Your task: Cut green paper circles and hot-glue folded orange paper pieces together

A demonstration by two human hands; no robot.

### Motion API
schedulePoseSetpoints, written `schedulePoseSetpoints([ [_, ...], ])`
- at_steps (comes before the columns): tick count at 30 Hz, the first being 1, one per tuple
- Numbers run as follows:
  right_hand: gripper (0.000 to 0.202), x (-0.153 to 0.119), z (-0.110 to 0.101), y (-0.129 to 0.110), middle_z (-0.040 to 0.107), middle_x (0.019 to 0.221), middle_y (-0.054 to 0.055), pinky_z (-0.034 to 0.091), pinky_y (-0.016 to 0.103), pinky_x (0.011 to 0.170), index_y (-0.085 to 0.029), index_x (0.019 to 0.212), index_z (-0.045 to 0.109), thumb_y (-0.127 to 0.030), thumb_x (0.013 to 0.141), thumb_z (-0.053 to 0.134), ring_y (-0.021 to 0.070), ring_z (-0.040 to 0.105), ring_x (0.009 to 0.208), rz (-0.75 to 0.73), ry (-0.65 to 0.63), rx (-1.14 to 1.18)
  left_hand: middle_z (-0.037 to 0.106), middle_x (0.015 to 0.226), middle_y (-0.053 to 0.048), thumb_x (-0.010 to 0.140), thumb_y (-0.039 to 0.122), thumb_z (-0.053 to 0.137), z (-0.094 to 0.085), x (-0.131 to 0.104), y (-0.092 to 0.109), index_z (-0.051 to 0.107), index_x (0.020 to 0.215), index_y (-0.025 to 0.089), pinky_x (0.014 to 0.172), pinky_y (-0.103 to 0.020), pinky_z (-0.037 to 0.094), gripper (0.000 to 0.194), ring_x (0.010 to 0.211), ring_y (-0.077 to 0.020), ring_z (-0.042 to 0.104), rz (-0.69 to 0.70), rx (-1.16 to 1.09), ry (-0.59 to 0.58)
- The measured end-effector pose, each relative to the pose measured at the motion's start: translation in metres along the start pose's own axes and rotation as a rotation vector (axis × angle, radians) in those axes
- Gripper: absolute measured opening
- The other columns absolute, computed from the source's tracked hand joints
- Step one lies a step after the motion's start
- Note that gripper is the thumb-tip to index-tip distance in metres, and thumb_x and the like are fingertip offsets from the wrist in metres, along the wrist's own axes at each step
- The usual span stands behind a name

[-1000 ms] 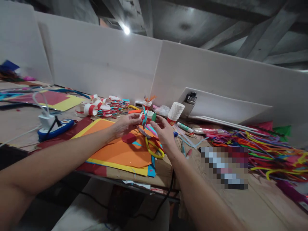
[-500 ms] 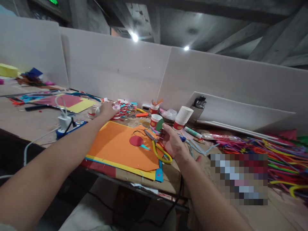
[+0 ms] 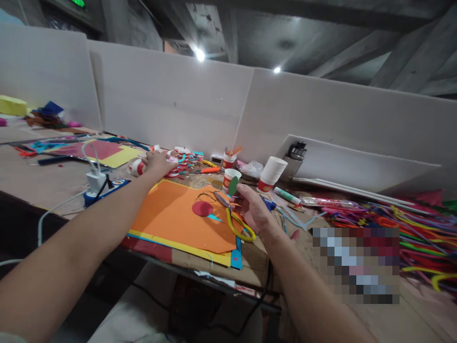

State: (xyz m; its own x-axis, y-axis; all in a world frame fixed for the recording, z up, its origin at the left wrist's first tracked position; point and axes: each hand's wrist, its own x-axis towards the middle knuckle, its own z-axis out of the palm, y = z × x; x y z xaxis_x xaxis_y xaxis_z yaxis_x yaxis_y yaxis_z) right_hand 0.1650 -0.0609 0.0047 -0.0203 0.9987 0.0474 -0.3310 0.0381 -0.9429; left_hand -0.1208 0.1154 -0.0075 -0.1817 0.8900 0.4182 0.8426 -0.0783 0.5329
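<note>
My left hand (image 3: 159,163) reaches to the back left among red-and-white paper cups (image 3: 183,155). Its fingers bend downward, and what lies under them is hidden. A tipped paper cup (image 3: 136,166) is just left of these fingers. Between thumb and forefinger, my right hand (image 3: 253,209) pinches a small oval of green paper (image 3: 233,185). Yellow-handled scissors (image 3: 233,221) are against its lower fingers, blades pointing up and left; whether those fingers grip them I cannot tell. Below lies an orange paper sheet (image 3: 171,214) with a dark red paper disc (image 3: 202,208) on it.
A paper cup (image 3: 231,175) stands behind the green piece, beside a tall cup stack (image 3: 272,174). Many coloured pipe cleaners (image 3: 403,224) spread over the right side. A white charger (image 3: 95,182) sits in a power strip by my left forearm. White boards (image 3: 171,95) rise behind.
My left hand's fingers have shifted slightly, and the tipped cup beside them shows more red. The green piece has turned more upright and moved a little left and down.
</note>
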Motion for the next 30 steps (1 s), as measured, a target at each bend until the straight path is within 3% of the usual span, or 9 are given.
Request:
schedulePoseSetpoints([
  [4,0.035,0.0,0.0,0.0,0.062,0.077,-0.003,0.04,0.023,0.054,-0.022,0.085,0.06,-0.044,0.065,0.078,0.0108,0.053,0.062,-0.001,-0.001,-0.006,0.059,0.117,-0.021,0.071,0.054,0.065,0.003,-0.001,-0.002,0.07,0.102,0.017,0.094,-0.058,0.03,0.049,0.118,-0.0466,0.041,-0.006,0.106,0.039],
  [9,0.035,0.0,0.0,0.0,0.063,0.078,-0.002,0.041,0.024,0.054,-0.022,0.083,0.059,-0.045,0.064,0.077,0.0122,0.055,0.063,-0.018,0.016,-0.047,0.057,0.119,-0.023,0.068,0.053,0.069,0.001,-0.001,-0.002,0.07,0.102,0.016,0.092,-0.058,0.032,0.05,0.119,-0.048,0.04,-0.013,0.108,0.045],
  [12,0.036,0.0,0.001,-0.001,0.064,0.08,-0.002,0.041,0.024,0.054,-0.023,0.086,0.06,-0.046,0.064,0.076,0.0124,0.055,0.063,-0.031,0.014,-0.031,0.056,0.124,-0.02,0.073,0.048,0.067,-0.004,-0.005,0.01,0.068,0.102,0.017,0.098,-0.055,0.031,0.043,0.122,-0.0431,0.04,0.05,0.041,0.151],
  [14,0.037,0.0,0.001,-0.001,0.064,0.08,-0.002,0.042,0.025,0.055,-0.023,0.089,0.06,-0.048,0.065,0.075,0.0123,0.055,0.063,-0.034,0.0,-0.023,0.06,0.119,-0.016,0.077,0.039,0.064,-0.008,-0.013,0.027,0.067,0.098,0.016,0.101,-0.047,0.032,0.031,0.119,-0.0351,0.045,0.166,-0.114,0.204],
  [16,0.036,-0.001,0.002,-0.002,0.065,0.082,-0.001,0.044,0.025,0.058,-0.024,0.091,0.061,-0.048,0.067,0.074,0.0121,0.055,0.063,-0.031,-0.034,-0.018,0.065,0.105,-0.012,0.079,0.034,0.062,-0.01,-0.029,0.05,0.067,0.094,0.015,0.091,-0.036,0.04,0.025,0.099,-0.0253,0.056,0.271,-0.402,0.094],
  [19,0.034,-0.004,0.002,-0.002,0.066,0.084,0.0,0.045,0.026,0.06,-0.023,0.093,0.062,-0.047,0.07,0.071,0.0117,0.055,0.064,-0.032,-0.1,-0.001,0.066,0.082,-0.007,0.082,0.045,0.059,-0.009,-0.063,0.087,0.068,0.084,0.015,0.068,-0.029,0.041,0.031,0.073,-0.017,0.056,0.264,-0.813,-0.305],
  [23,0.03,-0.006,0.004,-0.001,0.065,0.08,-0.001,0.046,0.027,0.062,-0.024,0.091,0.062,-0.045,0.072,0.069,0.0125,0.056,0.066,-0.032,-0.155,-0.005,0.067,0.078,-0.007,0.079,0.052,0.064,-0.003,-0.107,0.117,0.07,0.078,0.015,0.058,-0.027,0.036,0.038,0.068,-0.0153,0.056,0.269,-1.091,-0.715],
  [26,0.031,-0.005,0.006,0.002,0.065,0.08,0.0,0.048,0.029,0.065,-0.024,0.093,0.061,-0.045,0.071,0.068,0.0147,0.059,0.068,-0.014,-0.155,-0.048,0.066,0.073,-0.003,0.072,0.041,0.074,0.002,-0.12,0.121,0.071,0.078,0.015,0.059,-0.026,0.037,0.027,0.064,-0.0129,0.054,0.269,-1.173,-0.746],
  [30,0.038,0.0,0.002,0.003,0.068,0.084,0.003,0.048,0.032,0.064,-0.023,0.094,0.061,-0.055,0.075,0.062,0.0171,0.061,0.068,-0.045,-0.089,-0.264,0.064,0.068,0.0,0.065,0.025,0.079,0.004,-0.115,0.116,0.064,0.068,0.014,0.06,-0.024,0.043,0.018,0.061,-0.0107,0.056,0.061,-1.362,-0.639],
])
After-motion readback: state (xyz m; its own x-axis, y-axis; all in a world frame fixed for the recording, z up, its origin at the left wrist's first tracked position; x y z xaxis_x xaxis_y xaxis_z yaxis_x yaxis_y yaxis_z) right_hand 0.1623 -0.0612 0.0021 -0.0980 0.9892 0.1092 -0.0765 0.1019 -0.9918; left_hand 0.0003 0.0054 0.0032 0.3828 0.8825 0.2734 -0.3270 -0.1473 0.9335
